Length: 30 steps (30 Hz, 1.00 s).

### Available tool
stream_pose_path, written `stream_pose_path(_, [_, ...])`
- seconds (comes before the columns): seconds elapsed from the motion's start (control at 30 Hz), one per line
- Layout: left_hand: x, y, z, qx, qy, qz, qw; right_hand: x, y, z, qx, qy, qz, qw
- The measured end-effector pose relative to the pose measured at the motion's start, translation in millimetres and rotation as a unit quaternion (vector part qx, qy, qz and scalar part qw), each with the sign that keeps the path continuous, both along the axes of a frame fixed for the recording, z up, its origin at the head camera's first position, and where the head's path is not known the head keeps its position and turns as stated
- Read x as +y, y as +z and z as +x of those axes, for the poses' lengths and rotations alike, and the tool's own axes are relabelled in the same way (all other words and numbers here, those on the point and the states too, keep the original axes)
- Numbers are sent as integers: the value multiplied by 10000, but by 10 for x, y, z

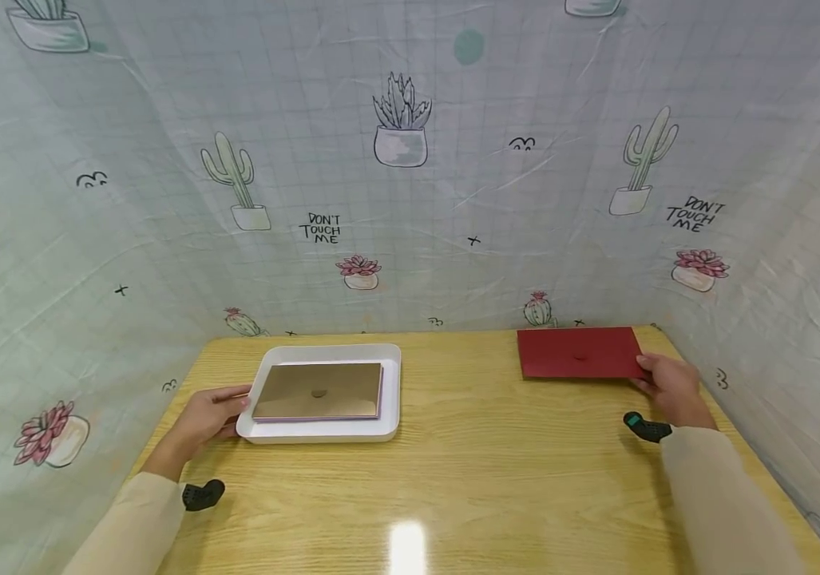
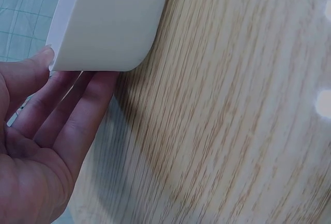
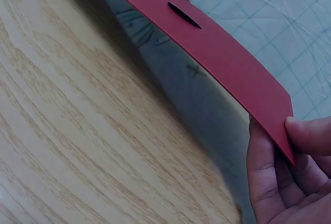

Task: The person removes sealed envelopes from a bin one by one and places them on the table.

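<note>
At the table's far right, a flat red envelope [image 1: 571, 354] with a small notch is pinched at its right end by my right hand [image 1: 675, 390]. In the right wrist view, the thumb presses on top of the envelope [image 3: 227, 63] and the fingers lie beneath, its long edge raised above the table. My left hand [image 1: 203, 421] grips the left side of a white tray [image 1: 390, 399]. The left wrist view shows the thumb at the rim of the tray [image 2: 108, 25] and the fingers reaching under its base. Inside the tray lies a gold envelope [image 1: 319, 390], with a thin pinkish-purple edge showing beneath it.
The wooden table [image 1: 467, 455] stretches between tray and red envelope, with a bright light reflection near its front. A printed cactus cloth [image 1: 438, 200] hangs behind the table and along both sides. Dark devices sit at both wrists.
</note>
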<state>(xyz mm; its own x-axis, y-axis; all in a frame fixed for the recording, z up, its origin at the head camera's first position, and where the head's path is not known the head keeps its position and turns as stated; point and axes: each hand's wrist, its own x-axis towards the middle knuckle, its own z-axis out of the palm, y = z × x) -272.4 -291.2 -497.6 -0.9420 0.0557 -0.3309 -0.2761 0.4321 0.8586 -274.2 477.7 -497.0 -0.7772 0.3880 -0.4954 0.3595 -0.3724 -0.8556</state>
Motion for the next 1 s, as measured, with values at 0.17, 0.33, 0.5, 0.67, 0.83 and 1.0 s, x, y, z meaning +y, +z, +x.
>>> stream_pose_path(0.17, [-18, -9, 14, -41, -9, 20, 10000, -16, -40, -32, -28, 7, 97, 9999])
stream_pose_path(0.33, [-9, -11, 10, -25, -13, 15, 10000, -1, -69, -37, 20, 118, 186, 9998])
stream_pose_path(0.5, [-4, 9, 3, -3, 2, -25, 10000, 7, -79, -52, -38, 145, 242, 9996])
stream_pose_path(0.67, [-3, 15, 1, 12, 5, -37, 10000, 21, -79, -85, -70, 68, 249, 9996])
stream_pose_path(0.83, [-2, 9, 7, -1, -5, 29, 10000, 39, -84, -102, -79, 35, 292, 9995])
stream_pose_path(1.0, [-4, 12, 9, -4, 5, -21, 10000, 32, -93, -115, -158, -37, 579, 9982])
